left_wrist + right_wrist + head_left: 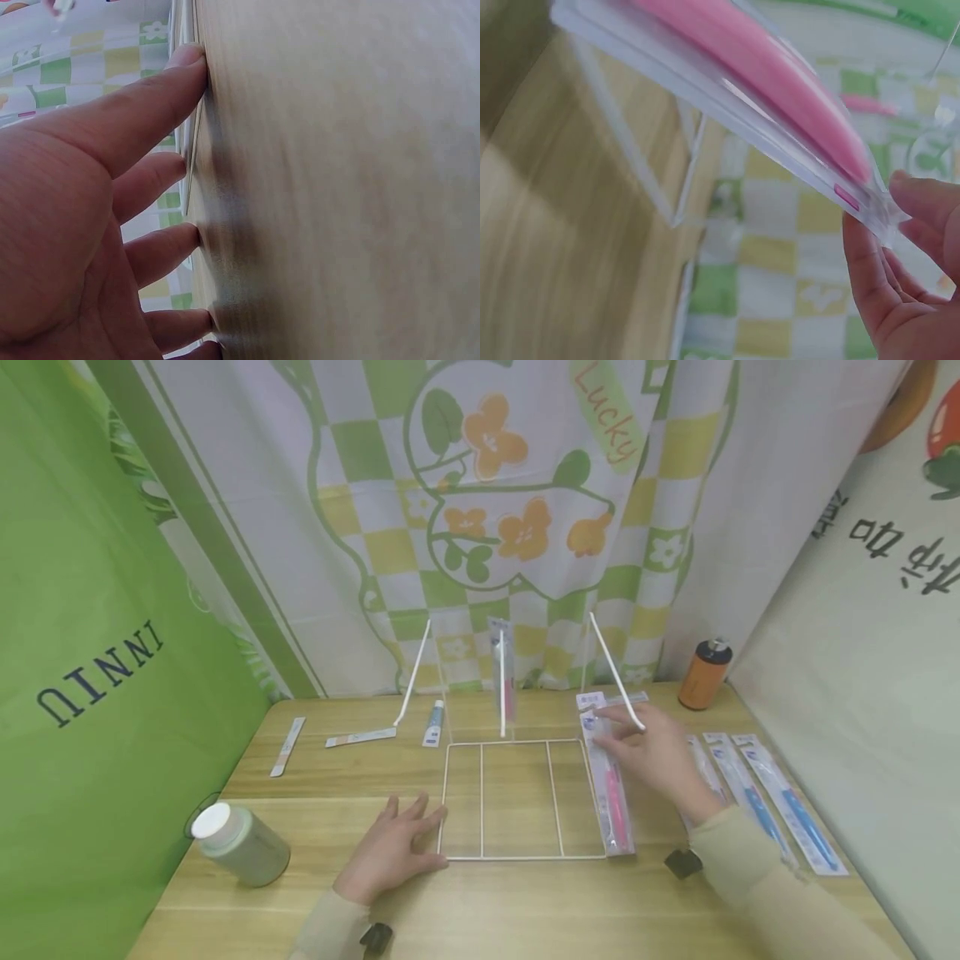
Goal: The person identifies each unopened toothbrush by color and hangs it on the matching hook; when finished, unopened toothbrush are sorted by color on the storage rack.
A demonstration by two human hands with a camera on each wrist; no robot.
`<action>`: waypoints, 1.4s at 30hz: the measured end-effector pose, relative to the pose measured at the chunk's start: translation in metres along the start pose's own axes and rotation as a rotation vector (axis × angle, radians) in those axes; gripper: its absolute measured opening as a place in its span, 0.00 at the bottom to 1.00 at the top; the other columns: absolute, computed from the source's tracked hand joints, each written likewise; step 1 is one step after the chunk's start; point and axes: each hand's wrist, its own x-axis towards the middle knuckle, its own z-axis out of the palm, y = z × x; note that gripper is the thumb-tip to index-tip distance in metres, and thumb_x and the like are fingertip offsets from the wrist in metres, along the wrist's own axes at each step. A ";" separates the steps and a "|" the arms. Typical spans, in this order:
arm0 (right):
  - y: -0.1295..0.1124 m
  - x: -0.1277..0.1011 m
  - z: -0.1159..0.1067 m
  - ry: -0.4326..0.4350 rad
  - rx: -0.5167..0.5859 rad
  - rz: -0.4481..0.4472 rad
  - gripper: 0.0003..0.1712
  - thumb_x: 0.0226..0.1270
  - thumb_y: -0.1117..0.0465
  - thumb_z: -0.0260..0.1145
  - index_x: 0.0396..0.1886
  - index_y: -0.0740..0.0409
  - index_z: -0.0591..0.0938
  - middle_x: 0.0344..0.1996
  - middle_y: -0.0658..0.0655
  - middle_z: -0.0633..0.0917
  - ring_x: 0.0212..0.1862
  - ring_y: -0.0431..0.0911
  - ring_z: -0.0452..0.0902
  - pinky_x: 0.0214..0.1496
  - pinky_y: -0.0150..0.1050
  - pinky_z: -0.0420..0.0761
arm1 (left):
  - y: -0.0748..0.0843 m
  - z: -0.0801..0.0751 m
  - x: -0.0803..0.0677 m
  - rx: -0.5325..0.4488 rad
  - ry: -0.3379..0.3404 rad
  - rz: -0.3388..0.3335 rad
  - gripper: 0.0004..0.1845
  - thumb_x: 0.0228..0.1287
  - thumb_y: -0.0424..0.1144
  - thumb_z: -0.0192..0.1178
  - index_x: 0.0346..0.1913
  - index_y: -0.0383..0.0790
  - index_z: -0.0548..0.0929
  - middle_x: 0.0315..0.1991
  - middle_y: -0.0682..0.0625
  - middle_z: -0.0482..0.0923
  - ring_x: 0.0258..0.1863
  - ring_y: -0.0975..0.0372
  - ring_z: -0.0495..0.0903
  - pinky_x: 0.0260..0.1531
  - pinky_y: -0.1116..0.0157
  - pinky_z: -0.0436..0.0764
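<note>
A white wire rack (525, 859) with three upward-slanting hooks stands on the wooden table. Fingers spread, my left hand (390, 850) rests on the table at the rack's left front corner; in the left wrist view its thumb (154, 109) touches the wire base. My right hand (656, 758) pinches one end of a packaged pink toothbrush (616, 806), which is held along the rack's right side. The right wrist view shows the pink handle (780, 86) through the clear pack. Another packaged toothbrush (509, 647) hangs from the middle hook.
Several packaged blue toothbrushes (795, 810) lie at the right. An orange bottle (703, 677) stands behind them. A small toothpaste tube (433, 724) and two slim sachets (287, 747) lie at the back left. A green bottle with a white cap (255, 853) stands at the left.
</note>
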 end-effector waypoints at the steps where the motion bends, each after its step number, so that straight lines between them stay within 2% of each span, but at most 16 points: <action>1: -0.006 0.000 0.001 0.028 0.012 -0.044 0.24 0.58 0.68 0.85 0.56 0.60 0.91 0.49 0.66 0.89 0.36 0.54 0.91 0.34 0.39 0.91 | 0.000 0.000 0.000 0.000 0.001 0.002 0.43 0.60 0.61 0.77 0.76 0.49 0.79 0.79 0.33 0.66 0.73 0.15 0.55 0.74 0.25 0.57; 4: -0.024 -0.001 0.002 0.080 0.067 -0.138 0.26 0.55 0.71 0.85 0.55 0.61 0.91 0.50 0.63 0.89 0.35 0.52 0.90 0.35 0.33 0.90 | 0.001 -0.001 0.000 0.001 -0.003 0.002 0.43 0.60 0.61 0.77 0.76 0.49 0.79 0.79 0.33 0.66 0.73 0.15 0.55 0.74 0.26 0.56; 8: -0.044 -0.001 0.001 0.117 0.145 -0.176 0.26 0.55 0.72 0.85 0.56 0.59 0.91 0.52 0.60 0.89 0.36 0.50 0.90 0.37 0.29 0.89 | 0.003 -0.002 -0.001 -0.005 -0.003 -0.001 0.43 0.61 0.61 0.76 0.76 0.49 0.78 0.80 0.33 0.65 0.73 0.16 0.54 0.75 0.26 0.55; 17: -0.081 0.004 0.002 0.223 0.175 -0.340 0.28 0.52 0.70 0.86 0.56 0.59 0.91 0.54 0.61 0.89 0.33 0.48 0.90 0.34 0.33 0.90 | 0.004 -0.003 -0.001 -0.020 0.006 -0.001 0.43 0.60 0.59 0.77 0.76 0.47 0.79 0.79 0.32 0.65 0.72 0.15 0.54 0.74 0.25 0.55; 21: -0.098 0.002 0.001 0.243 0.210 -0.342 0.28 0.51 0.71 0.86 0.55 0.58 0.91 0.54 0.58 0.89 0.35 0.47 0.90 0.34 0.31 0.89 | 0.003 -0.002 0.000 -0.013 0.006 -0.008 0.43 0.60 0.60 0.77 0.76 0.48 0.79 0.80 0.33 0.65 0.73 0.15 0.54 0.73 0.24 0.55; 23: -0.105 -0.001 0.001 0.241 0.261 -0.334 0.28 0.51 0.73 0.86 0.55 0.59 0.91 0.55 0.58 0.89 0.35 0.47 0.90 0.35 0.30 0.89 | 0.003 -0.002 0.000 -0.011 0.003 -0.009 0.43 0.60 0.61 0.77 0.76 0.49 0.79 0.80 0.33 0.65 0.73 0.16 0.54 0.73 0.24 0.56; 29: -0.127 -0.012 0.000 0.195 0.389 -0.338 0.28 0.52 0.77 0.83 0.56 0.63 0.90 0.56 0.61 0.86 0.39 0.46 0.90 0.37 0.33 0.91 | 0.004 -0.002 0.000 -0.021 0.000 -0.010 0.43 0.60 0.60 0.77 0.76 0.48 0.79 0.80 0.33 0.64 0.73 0.15 0.53 0.72 0.24 0.56; 32: -0.134 -0.017 -0.002 0.202 0.395 -0.374 0.27 0.55 0.73 0.83 0.57 0.61 0.90 0.57 0.60 0.86 0.40 0.45 0.89 0.38 0.34 0.91 | 0.004 -0.002 0.000 -0.026 -0.002 -0.007 0.43 0.60 0.59 0.77 0.76 0.48 0.79 0.80 0.33 0.64 0.73 0.15 0.53 0.73 0.24 0.55; 38: -0.149 -0.021 0.004 0.265 0.391 -0.502 0.19 0.71 0.54 0.78 0.54 0.62 0.91 0.54 0.63 0.87 0.39 0.47 0.90 0.36 0.32 0.90 | 0.003 -0.002 0.000 -0.026 0.003 0.000 0.43 0.60 0.60 0.77 0.76 0.48 0.79 0.80 0.33 0.65 0.72 0.15 0.54 0.72 0.23 0.56; 42: -0.155 -0.021 0.012 0.275 0.431 -0.581 0.19 0.74 0.55 0.75 0.54 0.66 0.90 0.52 0.68 0.86 0.37 0.49 0.90 0.36 0.32 0.90 | 0.001 -0.001 0.000 -0.024 0.009 0.007 0.43 0.60 0.60 0.77 0.76 0.48 0.79 0.79 0.33 0.65 0.72 0.14 0.55 0.70 0.22 0.58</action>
